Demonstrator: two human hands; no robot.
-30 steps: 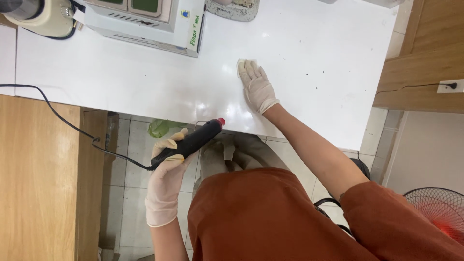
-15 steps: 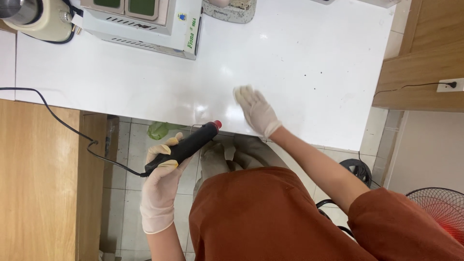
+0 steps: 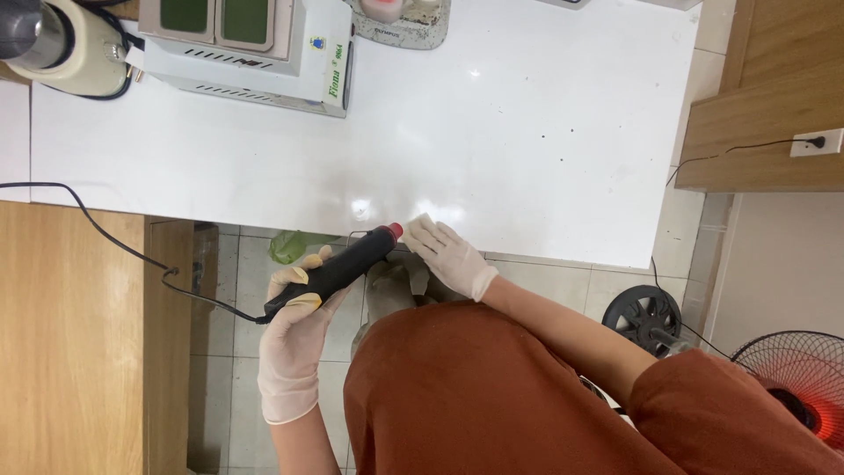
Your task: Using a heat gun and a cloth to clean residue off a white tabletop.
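Tool (image 3: 338,268): black, rod-shaped, red tip (image 3: 395,230), corded. Held below the near edge of the white table (image 3: 527,132), tip pointing to 2 o'clock, cord (image 3: 105,233) leaving the butt toward 9 o'clock and running up and off the left edge of the view.

Left hand (image 3: 294,339), gloved: wrapped round the rear half of the tool, fingers closed on the barrel, thumb on top.

Right hand (image 3: 448,255), gloved: at the table edge, just at 3 o'clock of the red tip, fingers curled over a small pale wad, probably a cloth or tissue (image 3: 420,227). Closed loosely; contact with the tip itself not discernible.

Handling, as judged:
- Rigid body, no flex expected. Moderate weight, manageable one-handed.
- Smooth plastic under a glove: likely slippery; full wrap grip advisable rather than fingertip hold.
- Best hold: rear to middle of the barrel, well away from the red tip, which may be the working end.
- Cord drag toward 9 o'clock likely to pull the butt sideways; slack needed.

Surroundings: white machine (image 3: 255,48) at 11 o'clock on the table, blender base (image 3: 61,44) at far left, fan (image 3: 796,396) at 4 o'clock on the floor.
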